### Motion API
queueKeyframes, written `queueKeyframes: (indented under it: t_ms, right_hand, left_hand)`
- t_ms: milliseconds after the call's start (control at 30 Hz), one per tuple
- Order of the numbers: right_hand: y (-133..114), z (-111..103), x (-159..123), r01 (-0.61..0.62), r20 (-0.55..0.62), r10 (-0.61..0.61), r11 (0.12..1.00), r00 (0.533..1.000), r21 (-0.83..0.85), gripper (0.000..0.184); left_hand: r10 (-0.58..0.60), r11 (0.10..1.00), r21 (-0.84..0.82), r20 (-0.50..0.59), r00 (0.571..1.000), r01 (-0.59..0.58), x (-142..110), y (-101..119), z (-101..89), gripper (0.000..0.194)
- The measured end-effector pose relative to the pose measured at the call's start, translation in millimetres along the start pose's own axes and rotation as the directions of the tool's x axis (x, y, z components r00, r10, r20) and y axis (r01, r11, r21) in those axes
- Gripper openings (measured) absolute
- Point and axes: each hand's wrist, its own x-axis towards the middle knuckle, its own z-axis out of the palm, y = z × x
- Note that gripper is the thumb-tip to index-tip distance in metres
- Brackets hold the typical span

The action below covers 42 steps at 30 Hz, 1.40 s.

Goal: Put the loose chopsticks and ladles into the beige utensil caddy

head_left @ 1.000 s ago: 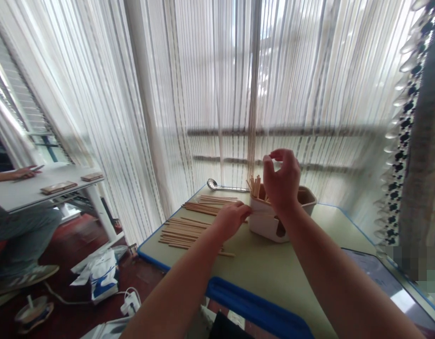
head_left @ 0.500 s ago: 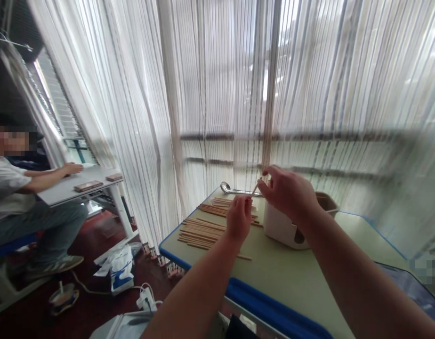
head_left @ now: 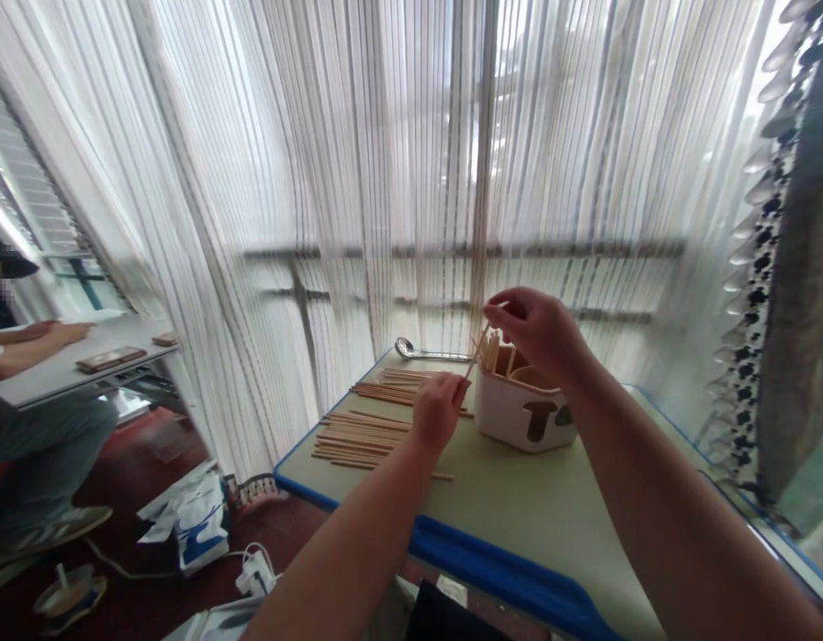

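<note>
White box [head_left: 501, 409] on table [head_left: 511, 499] | wooden stick [head_left: 476, 353] aslant by box's left end: left hand [head_left: 439, 408], curled nearly closed, grips lower end; right hand [head_left: 535, 325], fingertips pinched, holds upper | loose sticks [head_left: 362, 436], ladle [head_left: 403, 347] left of box.

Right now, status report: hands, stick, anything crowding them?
Left fingers grip stick low; right fingers hold top. Stick tilted. White container close by on right.

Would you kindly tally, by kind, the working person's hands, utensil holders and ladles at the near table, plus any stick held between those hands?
Hands: 2 (left hand, right hand)
Stick held between the hands: 1
Utensil holder: 1
Ladle: 1
Total: 5
</note>
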Motion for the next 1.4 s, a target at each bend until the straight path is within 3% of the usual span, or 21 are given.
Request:
queueKeyframes:
  t_ms: [67, 133, 200, 367, 500, 567, 633, 667, 733, 800, 900, 1033, 1267, 1400]
  right_hand:
    - [1.3, 0.8, -0.6, -0.063, 0.073, 0.060, 0.997, 0.995, 0.034, 0.035]
    - [-0.5, 2.8, -2.4, -0.089, 0.150, 0.084, 0.996, 0.985, 0.023, 0.030]
    - [-5.2, 3.8, -4.6, -0.052, 0.216, 0.050, 0.999, 0.975, 0.003, 0.020]
    - [-21.4, -2.0, -10.4, 0.114, 0.295, -0.090, 0.991, 0.951, -0.067, 0.024]
    - [-25.7, -10.1, -26.4, 0.153, 0.361, -0.113, 0.984, 0.926, -0.086, 0.022]
    - [-19.3, -10.6, -44.3, 0.114, 0.248, -0.085, 0.988, 0.965, -0.104, 0.022]
    - [-6.4, -6.4, -67.9, 0.050, 0.003, -0.050, 0.995, 0.999, -0.082, 0.022]
    - [1.8, -2.7, -80.4, 0.010, -0.146, -0.016, 0.999, 0.989, -0.044, 0.020]
    - [18.6, 6.6, -103.1, 0.006, -0.407, -0.023, 0.999, 0.913, -0.043, 0.014]
    - [32.2, 16.9, -118.7, 0.064, -0.519, -0.136, 0.986, 0.844, -0.154, 0.007]
    - [41.3, 30.4, -126.5, 0.210, -0.473, -0.297, 0.951, 0.830, -0.229, 0.008]
    - [42.1, 40.4, -121.5, 0.263, -0.393, -0.341, 0.935, 0.854, -0.239, 0.011]
    - [57.2, 40.7, -118.5, 0.101, -0.436, -0.174, 0.977, 0.883, -0.185, 0.005]
    - [65.6, 37.7, -118.3, 0.027, -0.460, -0.099, 0.987, 0.882, -0.160, 0.009]
  left_hand:
    - [-0.023, 1.000, 0.004, -0.041, 0.999, 0.023, -0.4, 1.9, 0.7, 0.027]
    - [-0.037, 0.999, -0.003, -0.075, 0.997, 0.037, -0.5, 3.4, 0.4, 0.027]
    - [-0.028, 0.999, -0.021, -0.098, 0.995, 0.026, -0.2, 4.2, -0.5, 0.026]
    - [-0.013, 0.997, -0.082, -0.192, 0.981, -0.003, 1.3, 4.0, -1.7, 0.023]
    - [0.013, 0.994, -0.104, -0.193, 0.981, -0.034, 1.2, 5.6, 1.4, 0.022]
    - [0.045, 0.993, -0.100, -0.155, 0.987, -0.061, 0.5, 8.6, 3.4, 0.021]
    - [0.098, 0.991, -0.079, -0.078, 0.992, -0.104, -0.2, 13.2, 4.4, 0.022]
    - [0.127, 0.990, -0.064, -0.030, 0.991, -0.128, -0.5, 15.7, 4.4, 0.022]
    - [0.183, 0.983, -0.043, 0.067, 0.981, -0.180, -0.9, 20.3, 3.8, 0.023]
    - [0.217, 0.976, -0.030, 0.140, 0.966, -0.215, -1.2, 23.3, 3.0, 0.025]
    - [0.215, 0.976, -0.007, 0.223, 0.951, -0.219, -2.2, 23.5, 2.7, 0.027]
    - [0.172, 0.981, 0.035, 0.281, 0.944, -0.189, -3.8, 18.7, 4.8, 0.036]
    - [0.156, 0.982, 0.055, 0.292, 0.943, -0.180, -4.2, 15.2, 8.1, 0.043]
    - [0.133, 0.989, 0.024, 0.309, 0.942, -0.148, -4.3, 18.0, 6.0, 0.038]
